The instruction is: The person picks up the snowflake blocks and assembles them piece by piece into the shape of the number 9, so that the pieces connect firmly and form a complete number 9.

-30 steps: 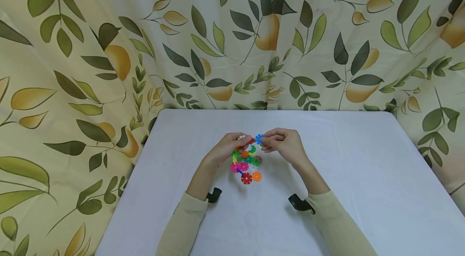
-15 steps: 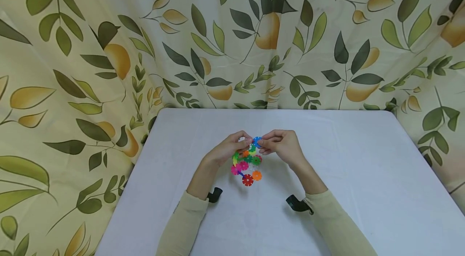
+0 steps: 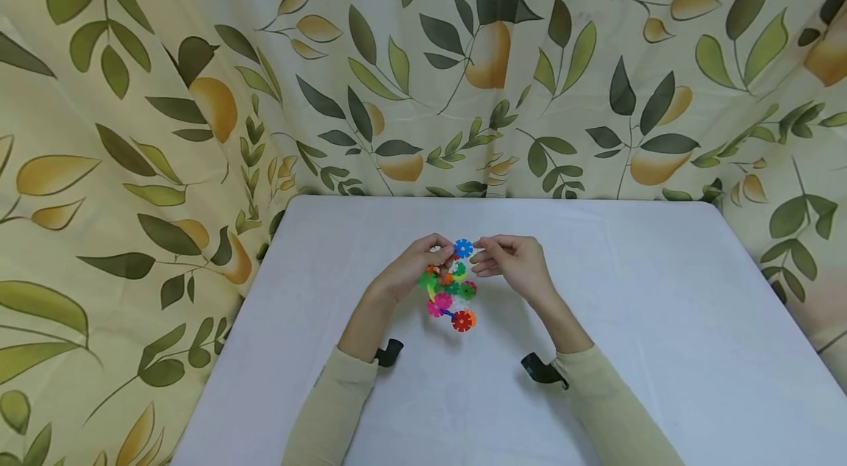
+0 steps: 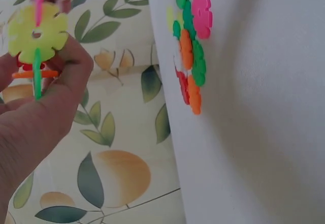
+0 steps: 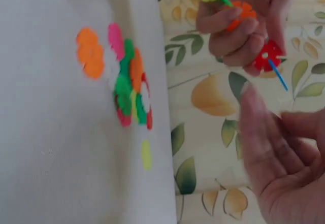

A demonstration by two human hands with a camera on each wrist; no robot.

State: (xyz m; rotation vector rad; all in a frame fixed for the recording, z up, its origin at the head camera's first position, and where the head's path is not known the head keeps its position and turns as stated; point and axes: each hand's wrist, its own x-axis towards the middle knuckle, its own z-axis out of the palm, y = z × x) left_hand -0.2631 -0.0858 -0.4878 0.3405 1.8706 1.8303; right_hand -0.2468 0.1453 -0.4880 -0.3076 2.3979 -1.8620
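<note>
My left hand (image 3: 412, 267) grips a chain of slotted plastic flower-shaped discs. At its upper end, a blue disc (image 3: 463, 248) shows its face in the head view. The right wrist view has this blue disc edge-on, slotted into a red disc (image 5: 267, 56) at the left fingertips. An orange disc (image 5: 242, 14) lies against those fingers. A yellow disc (image 4: 45, 23) and a green disc (image 4: 37, 76) are joined in the left wrist view. Lower on the chain hangs another red disc (image 3: 462, 320). My right hand (image 5: 287, 153), thumb and fingers apart, holds nothing beside the blue disc.
A small pile of loose discs (image 5: 124, 92) in several colours lies on the white table (image 3: 635, 304), below the hands. One yellow disc (image 5: 147, 155) sits apart from it. A leaf-patterned curtain (image 3: 265, 120) hangs behind and to the sides.
My right hand has let go of the blue disc and drawn slightly right. The blue disc now stays with the chain in my left hand. The chain's lower end has swung right.
</note>
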